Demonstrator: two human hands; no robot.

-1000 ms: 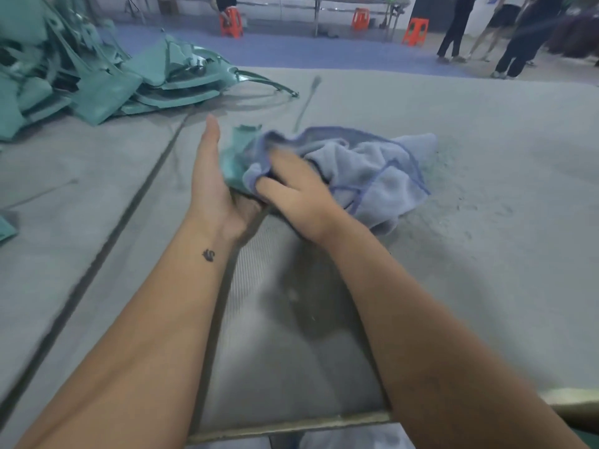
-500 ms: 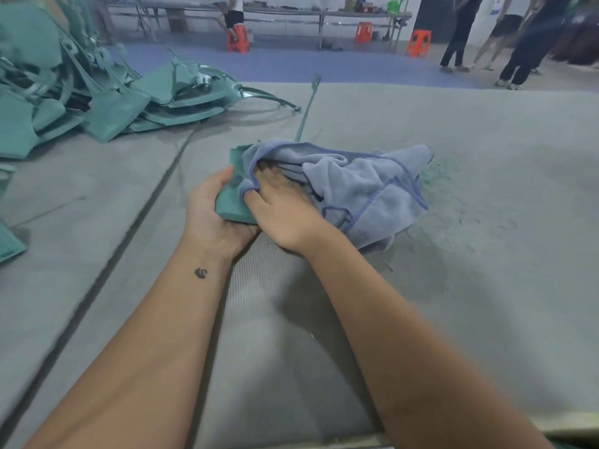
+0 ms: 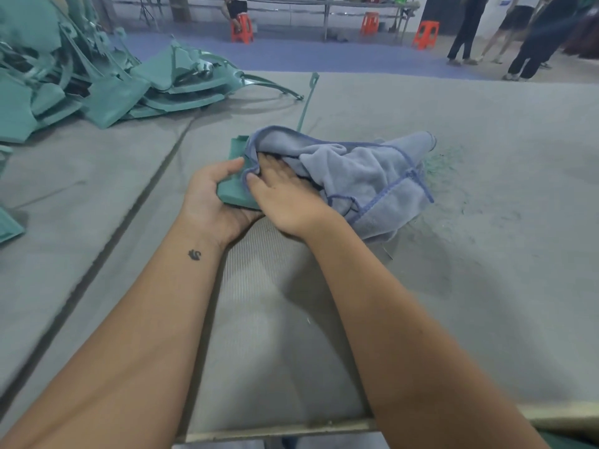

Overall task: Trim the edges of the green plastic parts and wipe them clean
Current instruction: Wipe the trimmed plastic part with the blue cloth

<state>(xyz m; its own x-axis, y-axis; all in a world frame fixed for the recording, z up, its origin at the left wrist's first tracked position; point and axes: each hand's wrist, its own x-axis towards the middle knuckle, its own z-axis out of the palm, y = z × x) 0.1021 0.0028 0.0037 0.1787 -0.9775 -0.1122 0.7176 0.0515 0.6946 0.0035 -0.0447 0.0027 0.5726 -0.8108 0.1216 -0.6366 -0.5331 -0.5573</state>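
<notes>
Hands [image 3: 252,196] — grey table [image 3: 486,254], workshop

A factory floor: heaped green plastic parts [image 3: 107,89] on a felt-covered worktable [image 3: 486,222], orange stools [image 3: 426,34] behind.

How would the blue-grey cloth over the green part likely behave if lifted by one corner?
The cloth would probably hang limp: it lies crumpled in soft folds and drapes over the green part held by the left hand. It looks light, as the right hand bunches it easily. Its fuzzy pile should grip rather than slip, and may pick up the green shavings beside it.
</notes>
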